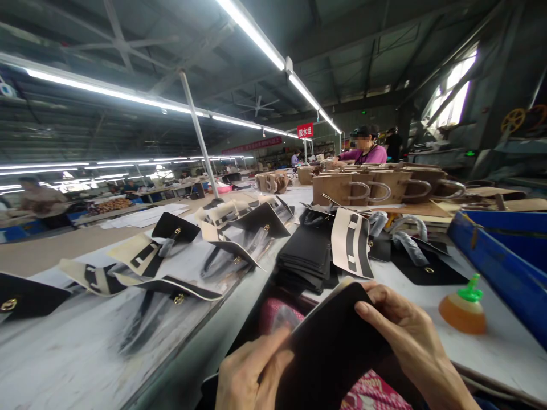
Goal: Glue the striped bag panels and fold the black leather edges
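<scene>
Both hands hold the black panel [333, 341] low in front of the body, above a pink cloth [371, 393] and in the gap between two work surfaces. The left hand [256, 370] pinches its left edge between thumb and fingers, while the right hand [410, 324] grips the top corner, thumb on the dark face and fingers round behind. The panel slants, its visible length rising from lower left, by the left hand, to a rounded corner that points up and away at the right hand. Its lower part runs out of view (so I cannot be sure of its full long axis). The face turned to the wearer is plain, matt and nearly jet black; a thin pale edge shows along the upper left side, and the sheet bows slightly. Just beyond it sits a stack [303, 256] of black pieces, with a cream flap [348, 245] bearing a dark stripe leaning beside it. To the right stand a bottle [464, 307] with a green cap and amber contents, and a blue bin [504, 267]. On the left table [77, 336] lie more flaps with gold clasps and clear-wrapped handles.
</scene>
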Demonstrator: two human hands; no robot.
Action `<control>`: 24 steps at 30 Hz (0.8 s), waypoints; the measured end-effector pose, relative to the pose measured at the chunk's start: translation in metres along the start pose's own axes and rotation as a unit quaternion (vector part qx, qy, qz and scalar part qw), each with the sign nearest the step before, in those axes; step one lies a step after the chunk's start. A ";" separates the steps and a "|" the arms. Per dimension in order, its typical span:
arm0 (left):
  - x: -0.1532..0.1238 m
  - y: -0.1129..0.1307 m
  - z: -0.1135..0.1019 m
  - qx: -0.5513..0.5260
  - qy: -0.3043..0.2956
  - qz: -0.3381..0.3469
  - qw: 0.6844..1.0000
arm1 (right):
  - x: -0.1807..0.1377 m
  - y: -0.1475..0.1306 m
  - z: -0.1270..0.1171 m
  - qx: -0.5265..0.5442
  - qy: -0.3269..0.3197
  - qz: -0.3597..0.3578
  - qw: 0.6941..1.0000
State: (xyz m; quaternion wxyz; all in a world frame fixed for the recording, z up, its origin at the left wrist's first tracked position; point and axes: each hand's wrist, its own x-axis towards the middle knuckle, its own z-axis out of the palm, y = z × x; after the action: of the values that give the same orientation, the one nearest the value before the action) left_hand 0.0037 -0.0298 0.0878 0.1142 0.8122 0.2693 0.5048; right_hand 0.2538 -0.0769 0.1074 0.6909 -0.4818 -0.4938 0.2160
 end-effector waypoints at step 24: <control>0.027 0.021 0.033 0.009 0.025 0.137 0.990 | -0.013 0.000 0.000 0.037 -0.063 -0.008 0.997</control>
State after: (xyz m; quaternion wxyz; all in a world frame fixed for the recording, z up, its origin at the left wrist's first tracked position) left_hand 0.0484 -0.0295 0.1024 0.0299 0.8295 0.1630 0.5334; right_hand 0.2479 -0.0870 0.1012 0.6775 -0.4374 -0.5317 0.2589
